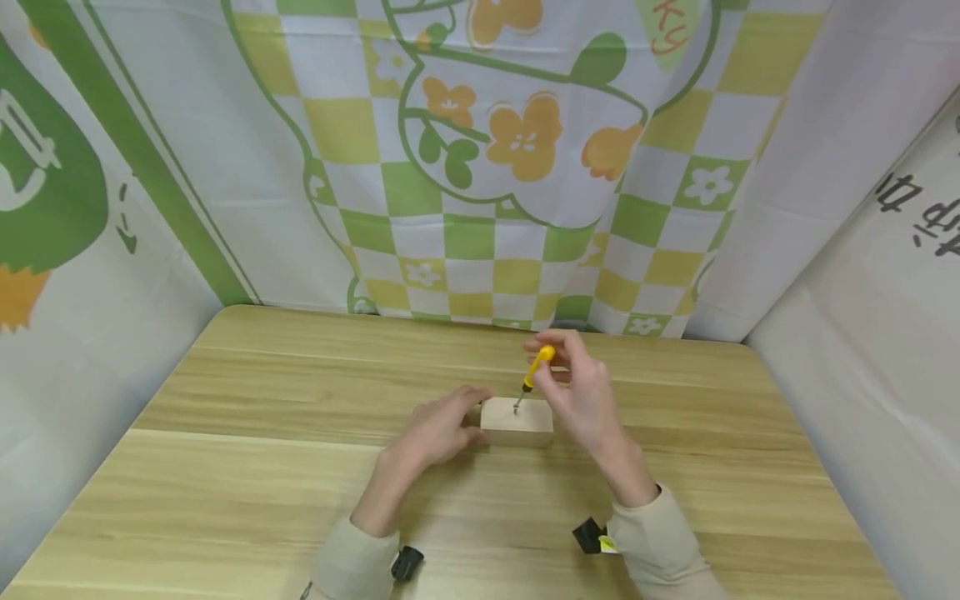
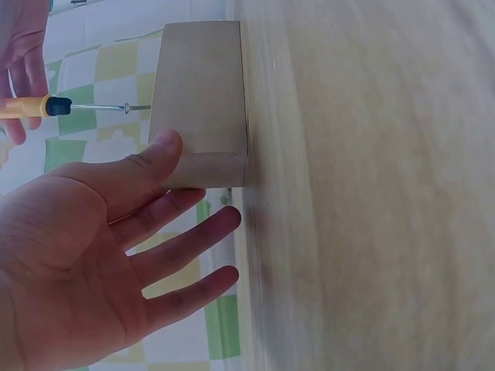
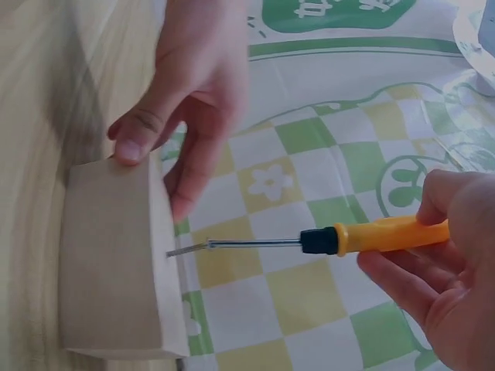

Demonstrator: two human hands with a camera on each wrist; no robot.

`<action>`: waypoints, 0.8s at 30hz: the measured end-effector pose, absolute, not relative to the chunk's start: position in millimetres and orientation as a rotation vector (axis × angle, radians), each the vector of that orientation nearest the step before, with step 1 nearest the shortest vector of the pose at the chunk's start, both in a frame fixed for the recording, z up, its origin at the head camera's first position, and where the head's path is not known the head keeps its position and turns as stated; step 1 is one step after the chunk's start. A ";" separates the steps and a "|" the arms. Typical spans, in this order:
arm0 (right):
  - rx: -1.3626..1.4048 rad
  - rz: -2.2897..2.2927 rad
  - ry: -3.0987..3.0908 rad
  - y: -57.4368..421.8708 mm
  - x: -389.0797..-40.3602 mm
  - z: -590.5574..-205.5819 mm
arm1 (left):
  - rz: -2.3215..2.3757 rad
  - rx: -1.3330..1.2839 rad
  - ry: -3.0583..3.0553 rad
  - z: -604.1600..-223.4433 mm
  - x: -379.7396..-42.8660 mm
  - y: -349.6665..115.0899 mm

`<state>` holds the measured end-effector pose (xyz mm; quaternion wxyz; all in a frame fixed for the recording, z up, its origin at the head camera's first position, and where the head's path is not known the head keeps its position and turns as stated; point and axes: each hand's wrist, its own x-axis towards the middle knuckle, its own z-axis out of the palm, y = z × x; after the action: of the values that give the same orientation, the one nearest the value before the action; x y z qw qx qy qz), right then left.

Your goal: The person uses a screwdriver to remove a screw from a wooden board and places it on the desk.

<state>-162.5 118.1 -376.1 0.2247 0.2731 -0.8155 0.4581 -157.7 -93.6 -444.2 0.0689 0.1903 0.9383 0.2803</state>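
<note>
A pale wooden block lies on the table in front of me. From its upper face a screw stands up with much of its shank exposed, leaning slightly in the head view. My right hand pinches the yellow handle of a screwdriver between thumb and fingers. The driver's steel shaft runs down to the screw head, in line with the screw. At the block's left end, my left hand holds it between thumb and index finger; in the left wrist view the other fingers spread out beside it.
The wood-grain table extends around the block on all sides. Behind it hangs a green, yellow and white checked cloth, with white printed sheets at the sides. Small black devices sit at both cuffs.
</note>
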 end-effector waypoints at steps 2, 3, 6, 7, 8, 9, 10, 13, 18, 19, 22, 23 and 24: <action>0.732 1.311 -2.245 119.2 -162.5 -377.4 | 0.842 0.575 2.825 -444.0 -157.5 -93.6; 0.724 1.319 -2.240 119.6 -162.4 -378.3 | 0.842 0.574 2.824 -443.9 -157.5 -93.4; 0.693 1.289 -2.226 119.0 -161.8 -380.4 | 0.844 0.565 2.822 -443.8 -157.2 -93.3; 0.683 1.272 -2.217 118.4 -161.8 -381.4 | 0.843 0.563 2.823 -444.0 -157.3 -93.1; 0.675 1.255 -2.210 117.6 -161.7 -382.3 | 0.842 0.561 2.823 -444.2 -157.4 -93.0; 0.671 1.242 -2.199 116.7 -161.8 -383.3 | 0.843 0.560 2.822 -444.2 -157.4 -92.8; 0.662 1.228 -2.187 115.7 -161.7 -384.3 | 0.841 0.562 2.824 -444.2 -157.4 -92.7; 0.645 1.194 -2.144 112.9 -162.1 -386.6 | 0.840 0.562 2.822 -444.1 -157.8 -92.0; 0.657 1.138 -2.108 110.7 -163.3 -385.9 | 0.840 0.558 2.821 -443.8 -157.9 -92.2; 0.669 1.131 -2.107 110.7 -163.5 -385.2 | 0.842 0.558 2.821 -443.6 -157.8 -92.4; 0.715 1.107 -2.111 111.5 -164.1 -382.6 | 0.851 0.554 2.822 -442.6 -157.4 -93.3; 0.731 1.101 -2.118 111.8 -164.1 -381.5 | 0.854 0.551 2.823 -442.0 -157.2 -93.5; 0.747 1.097 -2.126 112.1 -164.0 -380.3 | 0.855 0.548 2.825 -441.6 -157.0 -93.8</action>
<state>-164.0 112.1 -380.3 0.3124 0.2831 -0.8057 0.4160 -157.0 -93.8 -441.6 0.0698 0.1822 0.9387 0.2842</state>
